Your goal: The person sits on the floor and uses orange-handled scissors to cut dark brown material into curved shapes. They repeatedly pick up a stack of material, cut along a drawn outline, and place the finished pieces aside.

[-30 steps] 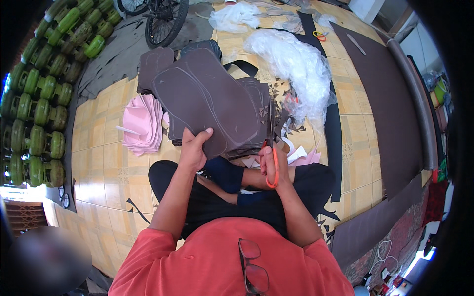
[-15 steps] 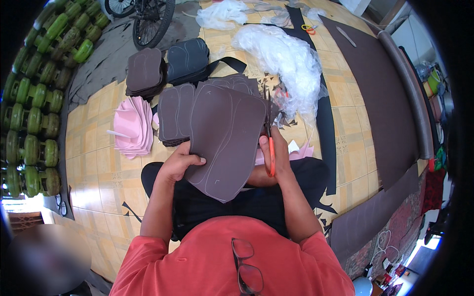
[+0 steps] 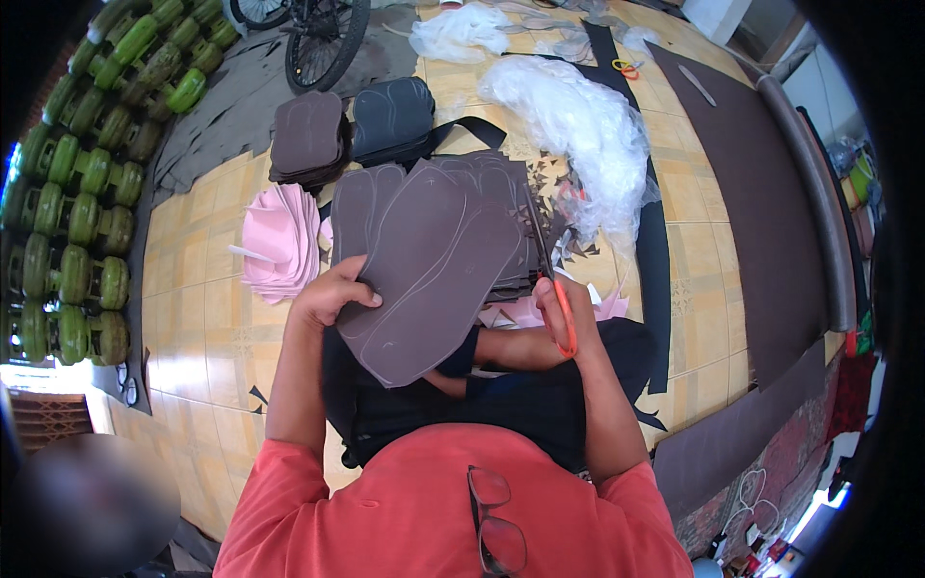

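My left hand pinches the left edge of a dark brown sheet marked with pale curved sole-like outlines. The sheet is held tilted above my crossed legs. In my right hand is a pair of scissors with orange handles. Their dark blades point away from me, just right of the sheet and apart from it. Beyond the sheet, partly hidden by it, lies a pile of similar brown marked pieces. Small dark offcuts are scattered beside the blades.
Pink sheets lie stacked at the left. Behind them sit a brown stack and a black stack. Clear plastic wrap spreads across the tiles. A brown roll lies unrolled at the right. Green gas cylinders line the left side.
The brown sheet has turned in my left hand, its far end swinging leftward. The scissors have come away from its right edge, toward the right. The whole view has shifted slightly.
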Available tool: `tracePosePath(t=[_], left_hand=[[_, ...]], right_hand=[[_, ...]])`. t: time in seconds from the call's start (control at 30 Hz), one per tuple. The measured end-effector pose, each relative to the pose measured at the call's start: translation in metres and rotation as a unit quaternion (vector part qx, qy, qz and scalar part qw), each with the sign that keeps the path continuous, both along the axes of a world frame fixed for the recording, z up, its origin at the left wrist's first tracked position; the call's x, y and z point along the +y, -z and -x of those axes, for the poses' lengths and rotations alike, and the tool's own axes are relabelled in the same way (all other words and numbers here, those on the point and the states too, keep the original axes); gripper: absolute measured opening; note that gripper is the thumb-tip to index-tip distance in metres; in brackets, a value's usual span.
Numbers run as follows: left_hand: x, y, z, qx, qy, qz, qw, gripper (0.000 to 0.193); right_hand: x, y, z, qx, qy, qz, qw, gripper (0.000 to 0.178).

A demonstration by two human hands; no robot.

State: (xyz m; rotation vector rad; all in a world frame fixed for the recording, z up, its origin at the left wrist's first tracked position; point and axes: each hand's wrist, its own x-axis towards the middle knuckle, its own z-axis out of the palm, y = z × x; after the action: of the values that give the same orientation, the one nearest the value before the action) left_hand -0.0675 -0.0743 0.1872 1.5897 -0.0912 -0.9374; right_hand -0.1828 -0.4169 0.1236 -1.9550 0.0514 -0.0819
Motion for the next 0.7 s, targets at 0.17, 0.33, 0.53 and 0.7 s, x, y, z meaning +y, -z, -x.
tracePosePath(t=[0.17,0.33,0.53,0.7], left_hand=[[-0.003,0.003,0.007,0.041,0.105,0.047,0.993,0.058],[-0.001,0.041,0.014,0.322,-0.105,0.483,0.807,0.056],[-0.092,0.056,0.064,-0.103,-0.096,0.306,0.942,0.058],[-0.109,0.048,0.058,-0.015,-0.310,0.345,0.886,0.048]], right_hand=[[0.013,-0.016,-0.003,0.109,0.025,-0.398,0.911,0.019],[0.018,0.023,-0.011,0.007,0.096,-0.420,0.902,0.015],[0.059,0.015,0.003,0.065,0.077,-0.432,0.896,0.017],[0.071,0.006,0.007,0.063,0.034,-0.381,0.922,0.019]])
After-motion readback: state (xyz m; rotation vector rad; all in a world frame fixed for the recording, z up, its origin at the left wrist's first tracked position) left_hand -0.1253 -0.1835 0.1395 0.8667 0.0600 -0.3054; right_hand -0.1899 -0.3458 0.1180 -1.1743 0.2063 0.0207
